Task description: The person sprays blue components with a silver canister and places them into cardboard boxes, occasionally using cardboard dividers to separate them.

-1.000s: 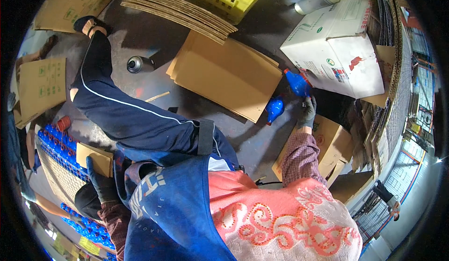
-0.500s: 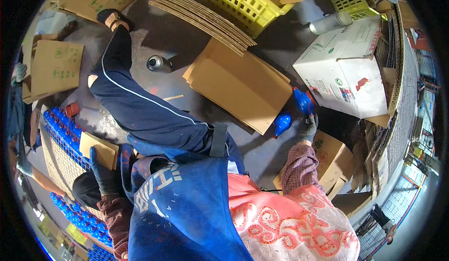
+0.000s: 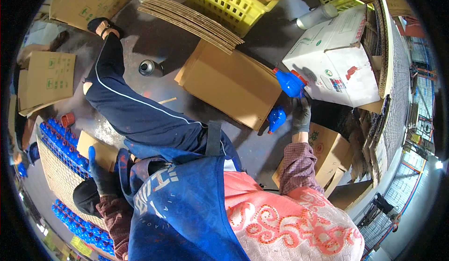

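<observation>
My right hand (image 3: 301, 113), in a grey glove, reaches forward at the right. Its fingertips close on a blue bulb-shaped piece with red ends (image 3: 291, 83), held in front of the white carton (image 3: 332, 69). A second blue bulb-shaped piece (image 3: 277, 117) lies on the floor beside that hand. At the left, my left hand (image 3: 100, 172) wears a blue-grey glove and grips a small brown cardboard piece (image 3: 93, 146), its blue thumb or finger lying along the edge. Beyond that cardboard stand rows of similar blue pieces (image 3: 61, 137) in a mesh-sided rack.
Stacked flat cardboard (image 3: 229, 83) lies on the floor ahead, with a bundle of cardboard strips (image 3: 191, 22) behind it. A yellow crate (image 3: 224, 6) stands at the back. A metal canister (image 3: 147, 67) is near my outstretched leg. An opened brown carton (image 3: 315, 151) sits by my right forearm.
My right hand has raised the blue piece, which now points up and left. The whole view has shifted slightly. At the far left, a co-worker's arm has left the blue rows.
</observation>
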Tool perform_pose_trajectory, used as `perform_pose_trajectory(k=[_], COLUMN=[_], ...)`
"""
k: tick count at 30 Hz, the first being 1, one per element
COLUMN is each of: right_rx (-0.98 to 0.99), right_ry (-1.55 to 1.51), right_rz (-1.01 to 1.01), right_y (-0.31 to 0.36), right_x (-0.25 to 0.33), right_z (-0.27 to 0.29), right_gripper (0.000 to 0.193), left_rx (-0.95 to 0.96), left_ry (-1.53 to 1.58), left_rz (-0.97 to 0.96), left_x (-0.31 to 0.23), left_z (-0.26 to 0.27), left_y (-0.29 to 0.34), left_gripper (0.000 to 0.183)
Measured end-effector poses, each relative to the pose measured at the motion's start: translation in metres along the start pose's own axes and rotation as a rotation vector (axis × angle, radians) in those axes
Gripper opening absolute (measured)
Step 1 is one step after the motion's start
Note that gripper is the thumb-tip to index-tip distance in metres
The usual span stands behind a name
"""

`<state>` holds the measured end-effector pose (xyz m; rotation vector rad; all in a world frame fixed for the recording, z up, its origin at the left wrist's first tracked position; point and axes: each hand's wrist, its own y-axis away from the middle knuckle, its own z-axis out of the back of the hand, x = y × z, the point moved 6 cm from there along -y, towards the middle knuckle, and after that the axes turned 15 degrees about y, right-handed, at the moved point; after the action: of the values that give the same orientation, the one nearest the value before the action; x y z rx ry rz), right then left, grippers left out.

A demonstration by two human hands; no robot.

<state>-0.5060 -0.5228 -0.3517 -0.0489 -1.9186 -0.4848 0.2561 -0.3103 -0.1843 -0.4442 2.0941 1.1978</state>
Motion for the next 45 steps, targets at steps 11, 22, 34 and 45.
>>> perform_pose_trajectory(k=[11,22,34,45], right_rx=[0.404,0.460,0.937,1.308], right_ry=[0.647,0.689,0.605,0.941], right_rz=[0.331,0.151,0.306,0.425], right_y=[0.014,0.071,0.169,0.309], right_x=[0.031,0.089,0.109,0.041], right_z=[-0.168,-0.384,-0.613,-0.713], right_gripper=[0.027,0.035,0.033,0.024], left_rx=[0.117,0.037,0.003,0.031], left_ry=[-0.173,0.078,0.261,0.531], left_rz=[-0.142,-0.110,-0.215,-0.266], left_x=[0.045,0.039,0.027,0.007], left_z=[0.036,0.036,0.031,0.053], left_y=[-0.099,-0.086,-0.050,-0.036], left_gripper=[0.042,0.036,0.028,0.039])
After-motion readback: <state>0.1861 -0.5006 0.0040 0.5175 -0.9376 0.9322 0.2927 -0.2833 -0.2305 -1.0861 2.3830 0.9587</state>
